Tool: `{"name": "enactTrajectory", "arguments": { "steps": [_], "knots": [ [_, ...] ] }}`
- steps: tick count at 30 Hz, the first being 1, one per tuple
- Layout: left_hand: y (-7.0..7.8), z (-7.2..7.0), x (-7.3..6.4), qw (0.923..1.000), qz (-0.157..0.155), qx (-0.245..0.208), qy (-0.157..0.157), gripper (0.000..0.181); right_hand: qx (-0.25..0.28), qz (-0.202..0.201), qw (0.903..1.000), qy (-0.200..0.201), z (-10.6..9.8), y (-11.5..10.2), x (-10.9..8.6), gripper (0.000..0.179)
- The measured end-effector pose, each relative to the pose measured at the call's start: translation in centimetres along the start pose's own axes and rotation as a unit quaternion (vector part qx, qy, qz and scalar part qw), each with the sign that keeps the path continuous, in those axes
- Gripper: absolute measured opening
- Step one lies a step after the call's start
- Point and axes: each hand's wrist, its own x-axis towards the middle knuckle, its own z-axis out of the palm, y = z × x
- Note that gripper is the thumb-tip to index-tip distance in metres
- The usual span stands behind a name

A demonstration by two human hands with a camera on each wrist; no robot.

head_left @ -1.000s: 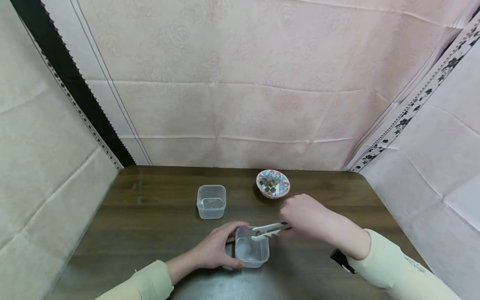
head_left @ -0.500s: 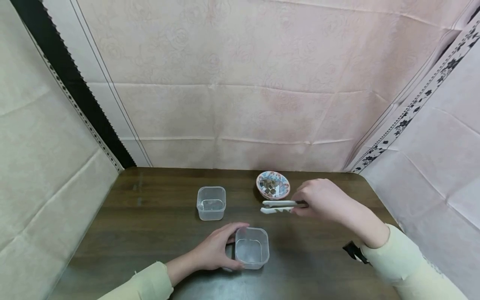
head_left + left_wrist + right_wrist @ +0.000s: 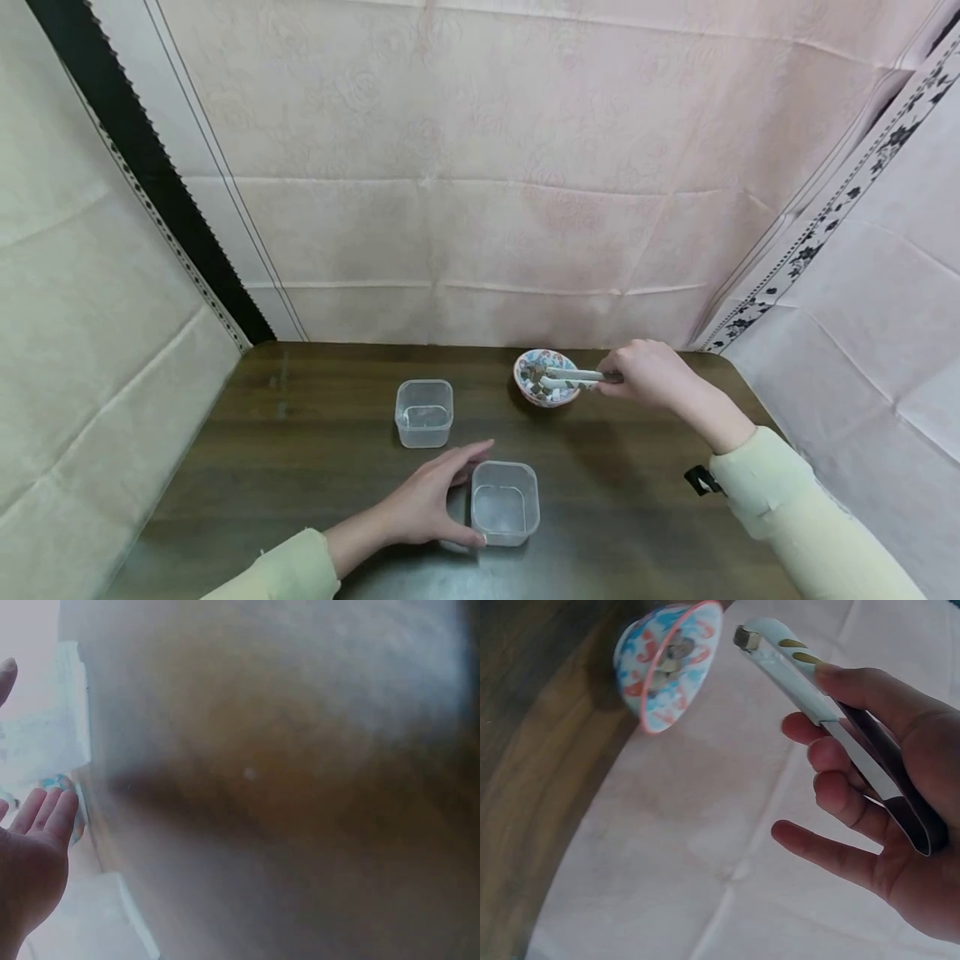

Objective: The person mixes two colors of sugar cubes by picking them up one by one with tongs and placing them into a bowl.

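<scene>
My right hand [image 3: 648, 375] pinches a pair of white tongs with dark handles [image 3: 900, 769] between thumb and fingers. In the head view the tongs' tips overlap the patterned bowl [image 3: 546, 400], which contains small squarish brown and white pieces. A small brownish cube [image 3: 746, 637] sits at the tongs' tips in the right wrist view. My left hand [image 3: 427, 504] lies beside a clear plastic container [image 3: 506, 504], its thumb and fingers spread along the left side, thumb tip at the near corner. The left wrist view is blurred and catches the left hand [image 3: 37, 855] only at its edge.
A second clear plastic container [image 3: 423, 417] stands farther back, left of the bowl. Everything stands on a dark wooden table [image 3: 300, 450]. Pale cloth [image 3: 465, 208] hangs behind the table's back edge and along both sides.
My right hand has moved from over the near container back to the bowl with the tongs. The left hand stays by the container, its fingers slightly looser. The view has shifted slightly.
</scene>
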Motion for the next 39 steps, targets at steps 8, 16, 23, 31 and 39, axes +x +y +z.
{"name": "enactTrajectory", "arguments": {
  "steps": [8,16,23,31,39],
  "knots": [
    [0.2,-1.1,-0.3,0.9988,0.025,0.026,0.032,0.113,-0.006,0.025,0.9996,0.011,2.7,2.1,0.4,0.021],
    [0.4,-1.8,-1.0,0.9938,0.033,0.085,0.063,0.109,0.008,0.056,0.9983,-0.012,5.0,3.3,0.5,0.013],
    [0.5,-1.8,-1.5,0.9919,-0.001,0.111,0.062,0.11,0.009,0.077,0.9967,-0.024,5.9,3.8,0.6,0.012],
    [0.4,-1.6,-2.3,0.9908,-0.029,0.114,0.066,0.11,0.02,0.109,0.9931,-0.038,6.0,3.7,0.3,0.013],
    [0.7,-1.9,-3.1,0.9847,-0.036,0.141,0.095,0.11,0.051,0.109,0.9927,0.009,5.8,2.3,-1.0,0.012]
  ]
}}
